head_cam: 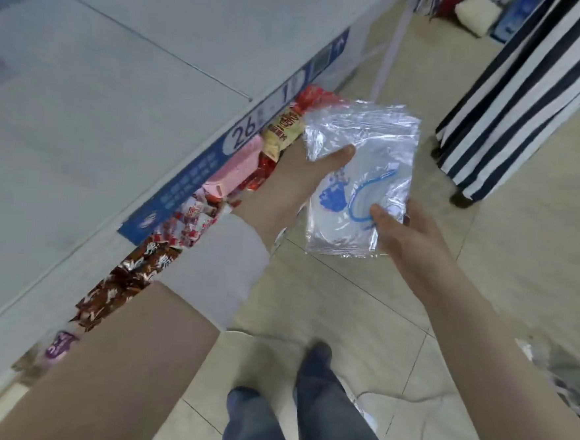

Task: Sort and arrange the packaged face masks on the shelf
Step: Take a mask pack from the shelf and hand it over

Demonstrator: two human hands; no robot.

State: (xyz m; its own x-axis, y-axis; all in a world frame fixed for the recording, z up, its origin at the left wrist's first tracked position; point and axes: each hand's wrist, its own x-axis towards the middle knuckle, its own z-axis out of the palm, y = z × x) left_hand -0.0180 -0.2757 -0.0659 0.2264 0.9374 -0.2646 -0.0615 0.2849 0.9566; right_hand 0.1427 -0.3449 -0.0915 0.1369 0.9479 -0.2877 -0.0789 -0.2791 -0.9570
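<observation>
Both the left hand (284,181) and right hand (408,231) grip a thin stack of clear, blue-printed plastic face-mask packets (363,177), thumbs on top and fingers mostly hidden beneath, apparently to square its edges before shelving on the grey shelf (84,102) left of the fingers.

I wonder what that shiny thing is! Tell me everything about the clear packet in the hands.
The clear packet is crinkly, shiny plastic with blue print and a blue loop showing through. It looks like several packets stacked. It lies roughly flat over the floor, beside the shelf. The left hand grips its upper left side, thumb on top; the right hand pinches its lower right edge.
</observation>
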